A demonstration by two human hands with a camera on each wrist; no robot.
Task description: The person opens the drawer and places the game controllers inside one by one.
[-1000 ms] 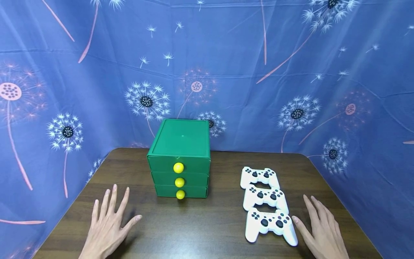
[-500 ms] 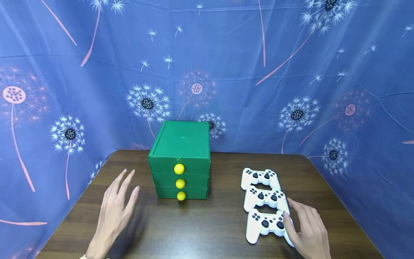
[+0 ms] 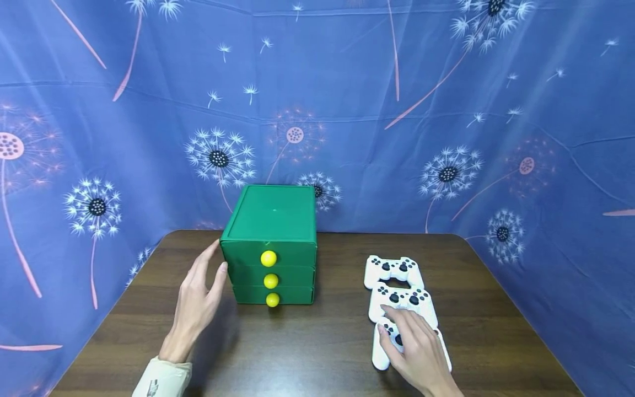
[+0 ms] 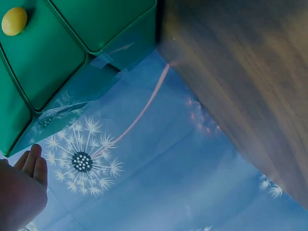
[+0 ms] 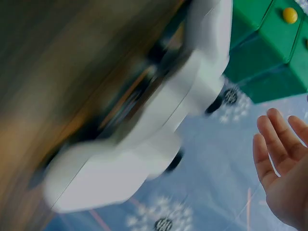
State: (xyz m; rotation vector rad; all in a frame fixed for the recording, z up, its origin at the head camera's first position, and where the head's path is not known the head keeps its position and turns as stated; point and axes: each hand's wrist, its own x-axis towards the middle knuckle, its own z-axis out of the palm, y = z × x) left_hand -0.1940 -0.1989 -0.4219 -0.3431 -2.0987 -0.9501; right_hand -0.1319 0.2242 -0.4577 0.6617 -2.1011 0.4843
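A green three-drawer box [image 3: 273,215] with yellow round knobs stands on the table. My left hand [image 3: 193,306] is at its left front edge, fingers fairly straight and thumb apart; whether the fingertips touch the box I cannot tell. In the left wrist view the same hand [image 4: 24,190] shows beside the box's top corner. Three white game controllers lie in a column on the right. My right hand [image 3: 416,347] is over the nearest controller [image 3: 381,350] and partly hides it. In the right wrist view that hand [image 5: 284,163] has its fingers extended, apart from the controller [image 5: 159,115].
The middle controller [image 3: 378,306] and the far controller [image 3: 372,273] lie behind the nearest one. A brown wooden table [image 3: 297,347] bears everything. A blue dandelion-print cloth [image 3: 347,149] hangs behind and along the sides.
My left hand has risen from beside the table's left part and moved forward and right to the drawer box. My right hand has moved left, from beside the controllers to above the nearest one.
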